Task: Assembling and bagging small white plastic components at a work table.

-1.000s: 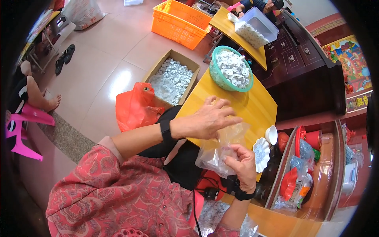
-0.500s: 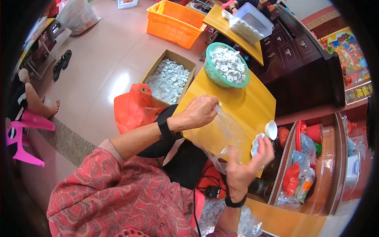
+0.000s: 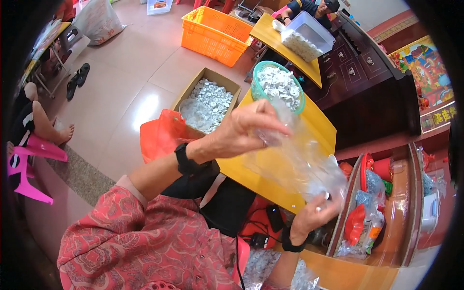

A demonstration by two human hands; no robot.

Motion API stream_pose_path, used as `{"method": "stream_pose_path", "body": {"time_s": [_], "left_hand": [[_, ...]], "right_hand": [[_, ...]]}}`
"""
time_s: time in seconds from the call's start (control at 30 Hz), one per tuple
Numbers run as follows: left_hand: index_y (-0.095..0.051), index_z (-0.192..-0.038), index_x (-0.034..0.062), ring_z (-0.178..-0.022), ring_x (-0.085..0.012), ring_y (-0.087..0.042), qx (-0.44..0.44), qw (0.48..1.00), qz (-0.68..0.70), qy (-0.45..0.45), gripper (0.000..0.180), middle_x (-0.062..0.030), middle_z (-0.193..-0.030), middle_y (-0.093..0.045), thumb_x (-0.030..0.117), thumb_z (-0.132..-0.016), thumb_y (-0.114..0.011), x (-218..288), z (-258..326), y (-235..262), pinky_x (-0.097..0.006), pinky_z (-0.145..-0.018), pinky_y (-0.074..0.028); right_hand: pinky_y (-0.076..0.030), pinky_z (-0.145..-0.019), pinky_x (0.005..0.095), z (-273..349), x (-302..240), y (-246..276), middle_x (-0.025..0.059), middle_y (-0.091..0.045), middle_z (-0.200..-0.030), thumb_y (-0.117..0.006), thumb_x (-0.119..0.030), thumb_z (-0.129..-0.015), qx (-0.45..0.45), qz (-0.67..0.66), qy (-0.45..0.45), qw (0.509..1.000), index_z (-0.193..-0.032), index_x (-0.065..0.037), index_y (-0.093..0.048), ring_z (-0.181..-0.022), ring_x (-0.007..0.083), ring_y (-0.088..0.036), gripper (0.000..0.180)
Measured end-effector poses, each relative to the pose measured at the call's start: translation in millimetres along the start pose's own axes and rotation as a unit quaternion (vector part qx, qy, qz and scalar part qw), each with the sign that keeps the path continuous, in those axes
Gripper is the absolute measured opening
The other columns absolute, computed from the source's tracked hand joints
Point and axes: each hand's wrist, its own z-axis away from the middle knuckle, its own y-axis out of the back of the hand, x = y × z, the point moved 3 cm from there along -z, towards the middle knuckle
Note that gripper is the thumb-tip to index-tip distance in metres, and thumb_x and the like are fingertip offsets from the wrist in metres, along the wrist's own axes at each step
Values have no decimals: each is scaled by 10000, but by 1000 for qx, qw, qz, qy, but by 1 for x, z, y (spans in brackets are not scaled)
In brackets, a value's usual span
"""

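Observation:
A clear plastic bag is stretched above the yellow wooden table. Its upper end is gripped by my left hand, fingers bent round the film and slightly blurred. At the other end my right hand is closed on the bag near the table's right edge. Small white bits show by the right fingers; whether they lie inside the bag I cannot tell. Beyond my left hand, a green basket heaped with white plastic pieces stands on the table. The bag mostly covers the white dishes near my right hand.
A cardboard box of small white parts sits on the floor beside a red plastic bag. Farther back are an orange crate and a person at another table. Shelves with bagged goods stand at right.
My left hand has lifted and moved slightly right with the bag. My right hand, formerly spread beside the bag, has moved right and closed on it, and the bag is stretched wider.

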Motion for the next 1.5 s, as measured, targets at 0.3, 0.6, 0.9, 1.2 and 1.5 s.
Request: {"method": "stream_pose_path", "body": {"time_s": [0.3, 0.6, 0.9, 1.2, 1.5], "left_hand": [[-721, -885, 99, -854, -234, -588, -186, 965, -103, 151, 209, -84, -824, -633, 0, -744, -603, -80, 12, -9, -342, -762, -461], [-552, -1214, -16, -858, -177, -585, 63, 905, 200, 369, 436, -110, -1050, -591, -14, -783, -616, -161, -17, -39, -284, -705, -491], [-502, -1269, -78, -915, -212, -595, 141, 850, 277, 425, 529, -127, -1100, -591, -132, -747, -574, -192, -27, -49, -303, -776, -507], [-599, -1230, -17, -998, -161, -562, 22, 860, 257, 440, 495, -69, -1150, -603, -129, -748, -598, -162, 27, -89, -276, -842, -479], [-628, -1212, 26, -829, -110, -585, -148, 797, 283, 513, 426, -40, -1023, -636, -45, -794, -587, -94, 62, -87, -241, -695, -495]], "right_hand": [[-483, -752, 463, 10, 27, -24, 182, -629, -886, -544, -25, -754, -338, 146, 10, 930, -877, -1, -657, -857, 380, -605, 169], [-488, -730, 418, -14, 28, -33, 174, -655, -877, -587, -32, -792, -270, 89, -44, 958, -920, 30, -641, -818, 343, -628, 152], [-495, -657, 316, -2, 48, -26, 135, -683, -844, -634, -46, -795, -309, -40, -184, 932, -927, 40, -668, -711, 201, -627, 162], [-498, -637, 314, -2, 71, -11, 144, -683, -797, -641, -53, -800, -291, -19, -239, 926, -925, 46, -669, -684, 197, -629, 162], [-490, -670, 300, -20, 73, 36, 103, -674, -759, -664, -79, -799, -281, -8, -249, 927, -892, 56, -673, -701, 150, -614, 164]]}}
